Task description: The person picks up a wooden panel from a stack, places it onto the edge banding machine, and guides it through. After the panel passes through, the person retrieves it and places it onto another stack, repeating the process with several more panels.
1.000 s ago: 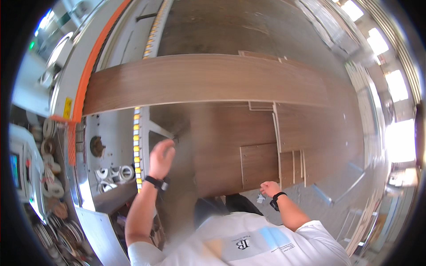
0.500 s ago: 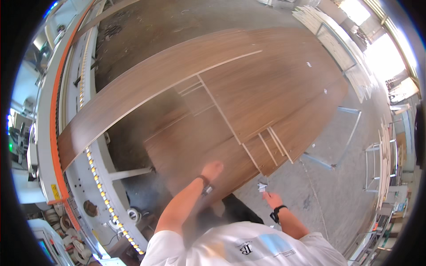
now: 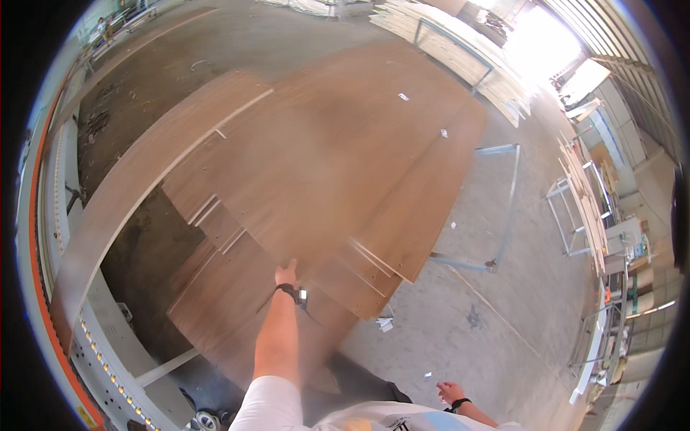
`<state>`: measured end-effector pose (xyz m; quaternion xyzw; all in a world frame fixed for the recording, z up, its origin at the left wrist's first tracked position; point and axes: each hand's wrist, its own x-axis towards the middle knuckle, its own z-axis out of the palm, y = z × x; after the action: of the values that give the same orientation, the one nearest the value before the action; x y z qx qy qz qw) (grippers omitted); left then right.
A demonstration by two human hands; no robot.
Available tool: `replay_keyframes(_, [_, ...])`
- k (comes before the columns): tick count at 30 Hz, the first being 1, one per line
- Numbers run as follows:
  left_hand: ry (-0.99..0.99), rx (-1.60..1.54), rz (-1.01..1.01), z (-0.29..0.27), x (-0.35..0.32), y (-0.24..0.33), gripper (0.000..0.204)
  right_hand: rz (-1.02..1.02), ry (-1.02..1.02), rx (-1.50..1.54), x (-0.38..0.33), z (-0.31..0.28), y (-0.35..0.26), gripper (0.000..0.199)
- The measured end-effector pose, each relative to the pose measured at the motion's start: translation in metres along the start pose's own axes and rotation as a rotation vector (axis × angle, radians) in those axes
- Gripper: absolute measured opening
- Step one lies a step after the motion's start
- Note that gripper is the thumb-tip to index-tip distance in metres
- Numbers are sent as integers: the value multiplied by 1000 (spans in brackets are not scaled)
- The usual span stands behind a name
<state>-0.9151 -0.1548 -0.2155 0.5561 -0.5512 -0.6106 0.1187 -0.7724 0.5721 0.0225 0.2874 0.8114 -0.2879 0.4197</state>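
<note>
My left hand (image 3: 286,273), with a dark wristband, reaches forward over a stack of large brown wood-grain panels (image 3: 374,172). Its fingers bend down at a panel edge and look closed on it; the fingertips are partly hidden. My right hand (image 3: 451,392) hangs low at the right, above the grey floor and away from the stack. Its fingers curl loosely and somewhat apart, and I see nothing in them. Pale strips (image 3: 372,257) show on the stack near its right front edge, and other short strips (image 3: 205,210) lie farther left.
A long brown panel strip (image 3: 136,194) slants from the stack toward the machine bed with rollers (image 3: 108,370) at the left. To the right, a metal frame (image 3: 512,187) lies on the floor. Stacked pale boards (image 3: 445,54) stand behind; a rack (image 3: 568,215) holds more boards.
My view has shifted to the right, so the machine sits farther left. My left hand has moved forward onto the panel edge, and my right hand appears lower. Panels and strips in the stack lie differently.
</note>
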Motion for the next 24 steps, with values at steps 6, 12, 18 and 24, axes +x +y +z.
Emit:
replay_keyframes(6, [-110, -213, -54, 36, -57, 36, 50, -263, -70, -204, 11, -6, 78, 32])
replay_keyframes(12, [-135, -166, -84, 11, -127, 37, 48, -236, -24, -166, 12, 23, 4, 35])
replay_keyframes(18, [-181, -138, -230, 6, -210, 11, 48, -272, -25, -195, 14, 27, -66, 39])
replay_keyframes(24, [-125, 20, -132, -58, -236, -90, 59, -503, -63, -338, 37, 45, -154, 43])
